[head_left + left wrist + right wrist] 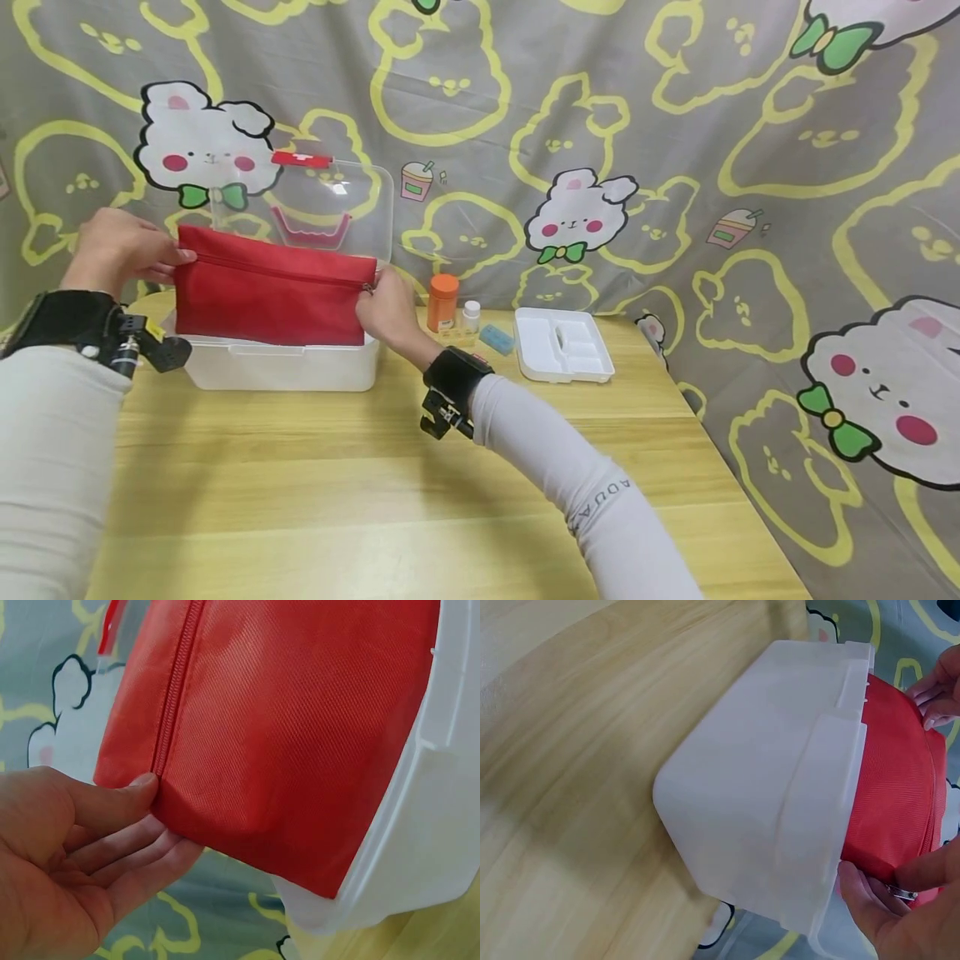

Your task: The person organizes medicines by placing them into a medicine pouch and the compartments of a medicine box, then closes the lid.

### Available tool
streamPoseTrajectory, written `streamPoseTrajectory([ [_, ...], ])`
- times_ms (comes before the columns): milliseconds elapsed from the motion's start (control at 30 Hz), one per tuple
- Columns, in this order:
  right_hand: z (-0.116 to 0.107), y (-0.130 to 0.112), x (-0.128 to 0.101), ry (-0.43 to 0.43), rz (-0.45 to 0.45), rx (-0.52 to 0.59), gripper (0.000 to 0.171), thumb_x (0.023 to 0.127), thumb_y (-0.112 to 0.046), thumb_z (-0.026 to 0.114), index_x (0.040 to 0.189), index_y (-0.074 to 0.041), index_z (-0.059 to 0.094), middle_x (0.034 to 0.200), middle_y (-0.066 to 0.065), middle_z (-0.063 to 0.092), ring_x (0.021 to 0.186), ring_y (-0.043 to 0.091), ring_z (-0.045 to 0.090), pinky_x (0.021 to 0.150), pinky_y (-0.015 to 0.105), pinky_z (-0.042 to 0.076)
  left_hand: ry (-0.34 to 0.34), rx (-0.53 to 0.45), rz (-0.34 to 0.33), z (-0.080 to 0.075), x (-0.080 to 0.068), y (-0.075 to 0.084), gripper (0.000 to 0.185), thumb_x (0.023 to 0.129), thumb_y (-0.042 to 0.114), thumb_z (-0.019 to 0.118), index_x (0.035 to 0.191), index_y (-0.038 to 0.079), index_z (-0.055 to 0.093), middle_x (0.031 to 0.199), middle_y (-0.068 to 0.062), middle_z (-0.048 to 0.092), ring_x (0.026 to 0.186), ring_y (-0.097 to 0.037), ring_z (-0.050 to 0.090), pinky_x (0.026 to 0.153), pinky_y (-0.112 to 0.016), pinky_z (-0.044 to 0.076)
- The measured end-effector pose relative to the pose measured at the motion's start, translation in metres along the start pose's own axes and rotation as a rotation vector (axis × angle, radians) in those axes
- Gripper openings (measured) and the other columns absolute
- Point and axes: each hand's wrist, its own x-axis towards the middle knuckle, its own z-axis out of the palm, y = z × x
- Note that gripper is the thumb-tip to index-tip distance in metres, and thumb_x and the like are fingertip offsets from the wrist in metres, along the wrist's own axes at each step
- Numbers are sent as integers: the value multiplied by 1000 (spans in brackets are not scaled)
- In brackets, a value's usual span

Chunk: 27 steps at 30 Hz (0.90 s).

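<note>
Nearest us, two pale sleeves reach over the wooden table (420,467), and call the red pouch (273,292) the centre of our clock! At three o'clock, the right hand (390,308) has thumb and fingers pinching the pouch's end, right by the zip pull (368,288). Out between nine and ten, the left hand (123,242) pinches the other top corner, thumb in front, fingers behind, close together. The pouch stretches between them, upright at the mouth of the white box (285,367), lower edge at the rim; how deep it sits, I cannot tell. Over at three o'clock, beyond the right hand: orange bottle (442,302), small white bottle (471,317), blue case (497,339), then a white divided tray (540,346). The clear lid (367,200) stands raised at one o'clock, before a grey patterned curtain (517,42).
</note>
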Motion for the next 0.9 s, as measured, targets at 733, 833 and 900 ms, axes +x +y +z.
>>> streamPoseTrajectory([
  [733,2,1,-1,-54,-20,-149,16,88,-8,61,73,-9,60,63,0,57,72,18,60,59,22,40,7,75,2,19,-8,-8,43,94,2,61,124,-27,50,76,-29,69,61,-36,71,90,-61,50],
  [833,2,-3,-1,-82,-17,-178,14,90,-10,59,77,-8,63,67,1,63,71,18,63,57,20,43,17,106,-1,23,-10,-11,45,94,5,61,123,-27,50,75,-29,70,61,-37,72,92,-63,49],
  [900,3,-6,-1,-107,19,-163,15,95,-15,57,84,-7,64,72,3,66,71,18,65,56,21,46,21,136,-1,25,-13,-11,45,94,7,60,122,-27,49,77,-31,70,63,-39,72,96,-66,47],
])
